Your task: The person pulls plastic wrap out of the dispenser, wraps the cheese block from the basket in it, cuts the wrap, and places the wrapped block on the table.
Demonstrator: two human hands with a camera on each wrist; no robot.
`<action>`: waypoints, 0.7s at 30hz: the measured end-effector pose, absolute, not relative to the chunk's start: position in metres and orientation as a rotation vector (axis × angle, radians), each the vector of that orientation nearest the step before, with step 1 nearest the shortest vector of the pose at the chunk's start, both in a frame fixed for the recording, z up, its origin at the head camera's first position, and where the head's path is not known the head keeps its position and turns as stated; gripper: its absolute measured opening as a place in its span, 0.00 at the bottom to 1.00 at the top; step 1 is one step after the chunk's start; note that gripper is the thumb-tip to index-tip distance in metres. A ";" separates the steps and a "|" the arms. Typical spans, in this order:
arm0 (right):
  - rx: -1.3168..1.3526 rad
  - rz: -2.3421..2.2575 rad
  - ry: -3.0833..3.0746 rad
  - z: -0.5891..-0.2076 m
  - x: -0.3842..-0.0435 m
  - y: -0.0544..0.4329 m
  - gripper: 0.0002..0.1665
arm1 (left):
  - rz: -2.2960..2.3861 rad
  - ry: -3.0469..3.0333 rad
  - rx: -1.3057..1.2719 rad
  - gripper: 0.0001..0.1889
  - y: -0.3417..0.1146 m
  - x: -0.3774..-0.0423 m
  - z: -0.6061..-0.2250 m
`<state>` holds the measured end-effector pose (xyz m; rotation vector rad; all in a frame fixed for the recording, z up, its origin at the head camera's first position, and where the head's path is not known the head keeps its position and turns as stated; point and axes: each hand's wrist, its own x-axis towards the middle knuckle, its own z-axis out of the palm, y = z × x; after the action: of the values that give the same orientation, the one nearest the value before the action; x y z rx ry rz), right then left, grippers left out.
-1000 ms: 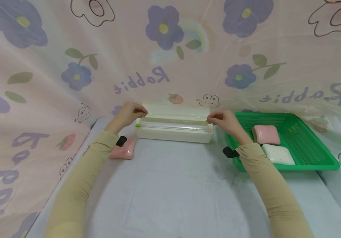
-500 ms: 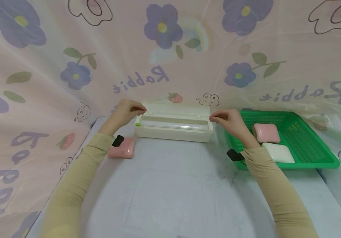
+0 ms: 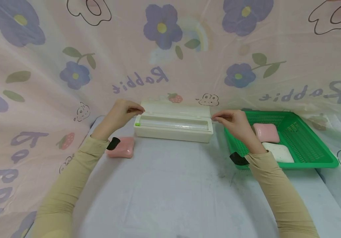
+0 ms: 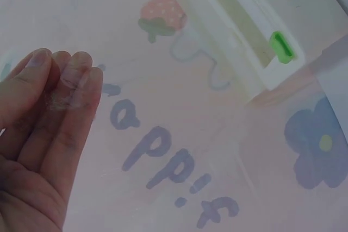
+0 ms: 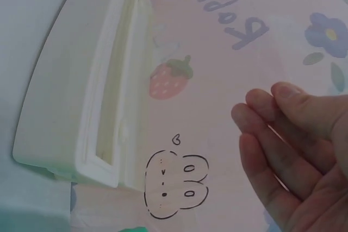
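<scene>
A white cling film dispenser [image 3: 173, 134] stands at the back of the table with its lid [image 3: 176, 108] raised. The clear roll [image 3: 174, 125] shows in its opening, and a green slider [image 4: 281, 47] sits at its left end. Just off the left end, my left hand [image 3: 122, 114] pinches clear cling film [image 4: 64, 100] between thumb and fingertips; crumpled film shows at the fingers in the left wrist view. At the opposite end my right hand [image 3: 234, 123] holds the same pinch, thumb against fingertips, the film there barely visible.
A pink soap-like block [image 3: 122, 147] lies left of the dispenser. On the right, a green basket [image 3: 316, 158] holds another pink block [image 3: 266, 133] and a white one [image 3: 279, 152]. A printed curtain [image 3: 188, 72] hangs close behind the dispenser.
Both hands have moved outward, the left to the left and the right to the right, away from the dispenser's ends. The dispenser, blocks and basket have stayed in place.
</scene>
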<state>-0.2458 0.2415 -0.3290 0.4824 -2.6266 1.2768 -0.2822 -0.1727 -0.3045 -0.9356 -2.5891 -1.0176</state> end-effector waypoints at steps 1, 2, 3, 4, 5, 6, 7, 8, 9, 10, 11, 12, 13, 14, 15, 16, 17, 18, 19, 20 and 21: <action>0.490 1.268 -2.618 -0.328 -0.244 0.241 0.08 | -1.014 -2.584 -0.936 0.07 -0.173 -0.281 -0.303; 0.495 1.259 -2.610 -0.326 -0.243 0.241 0.08 | -1.011 -2.580 -0.935 0.07 -0.173 -0.280 -0.302; 0.500 1.244 -2.605 -0.325 -0.242 0.240 0.08 | -1.007 -2.573 -0.936 0.07 -0.174 -0.279 -0.301; 0.504 1.233 -2.599 -0.323 -0.241 0.240 0.08 | -1.005 -2.568 -0.935 0.08 -0.174 -0.278 -0.299; 0.505 1.220 -2.594 -0.322 -0.240 0.240 0.07 | -1.007 -2.563 -0.936 0.08 -0.174 -0.277 -0.298; 0.507 1.211 -2.588 -0.321 -0.239 0.239 0.07 | -1.009 -2.558 -0.935 0.08 -0.174 -0.276 -0.296; 0.511 1.206 -2.581 -0.320 -0.238 0.239 0.07 | -1.017 -2.555 -0.933 0.08 -0.175 -0.275 -0.295; 0.512 1.197 -2.575 -0.318 -0.237 0.239 0.07 | -1.023 -2.555 -0.932 0.08 -0.175 -0.274 -0.293; 0.515 1.184 -2.570 -0.317 -0.236 0.239 0.07 | -1.023 -2.555 -0.929 0.08 -0.175 -0.273 -0.292; 0.520 1.181 -2.562 -0.316 -0.236 0.238 0.07 | -1.029 -2.558 -0.924 0.08 -0.176 -0.272 -0.290; 0.523 1.175 -2.556 -0.315 -0.235 0.238 0.06 | -1.035 -2.559 -0.920 0.08 -0.176 -0.271 -0.288; 0.529 1.171 -2.548 -0.313 -0.234 0.237 0.06 | -1.036 -2.562 -0.916 0.08 -0.177 -0.271 -0.287; 0.533 1.162 -2.544 -0.312 -0.234 0.237 0.06 | -1.038 -2.564 -0.914 0.08 -0.177 -0.270 -0.285; 0.537 1.156 -2.540 -0.310 -0.233 0.237 0.06 | -1.036 -2.565 -0.913 0.08 -0.178 -0.270 -0.284; 0.541 1.151 -2.536 -0.309 -0.232 0.236 0.06 | -1.032 -2.563 -0.915 0.08 -0.178 -0.269 -0.283; 0.543 1.150 -2.534 -0.308 -0.231 0.236 0.06 | -1.033 -2.559 -0.920 0.08 -0.179 -0.269 -0.281; 0.543 1.148 -2.533 -0.306 -0.230 0.236 0.06 | -1.035 -2.555 -0.927 0.08 -0.180 -0.268 -0.280; 0.545 1.150 -2.532 -0.305 -0.228 0.235 0.06 | -1.032 -2.550 -0.937 0.08 -0.180 -0.268 -0.279; 0.546 1.151 -2.531 -0.303 -0.227 0.235 0.07 | -1.031 -2.545 -0.944 0.08 -0.181 -0.267 -0.279; 0.546 1.152 -2.530 -0.302 -0.226 0.235 0.07 | -1.029 -2.537 -0.951 0.08 -0.182 -0.267 -0.278; 0.547 1.155 -2.527 -0.301 -0.225 0.235 0.07 | -1.032 -2.529 -0.960 0.08 -0.183 -0.266 -0.277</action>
<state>-0.2247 0.2348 -0.3010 0.5466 -2.5271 1.1554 -0.2662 -0.1826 -0.2768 -0.9596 -2.5293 -1.0318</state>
